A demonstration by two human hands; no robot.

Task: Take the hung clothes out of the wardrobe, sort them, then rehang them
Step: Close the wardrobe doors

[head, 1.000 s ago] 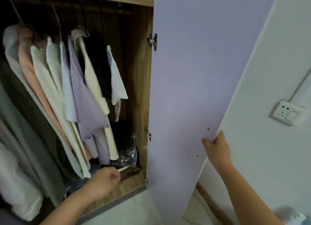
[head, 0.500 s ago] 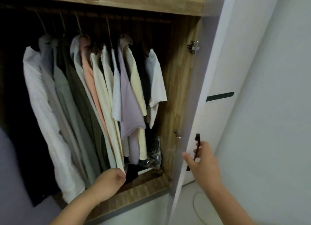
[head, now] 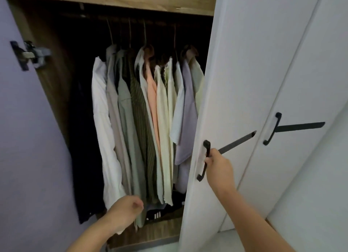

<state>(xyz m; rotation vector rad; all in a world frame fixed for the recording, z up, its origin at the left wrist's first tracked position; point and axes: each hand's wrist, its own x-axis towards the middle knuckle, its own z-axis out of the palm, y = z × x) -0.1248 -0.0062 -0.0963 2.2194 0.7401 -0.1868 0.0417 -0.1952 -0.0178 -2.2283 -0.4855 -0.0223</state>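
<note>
right, right hand curls round the black door handle; left hand, loosely curled and holding nothing, sits by the hems of the hung clothes on the wardrobe rail; none out yet, next lift a hanger

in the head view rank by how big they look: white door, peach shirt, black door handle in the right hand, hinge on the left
1. white door
2. peach shirt
3. and 4. black door handle and hinge look alike; the hinge is blurred, so unranked.

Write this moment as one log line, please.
right hand grips door handle | left hand at hanging clothes' hems | nothing removed
</note>
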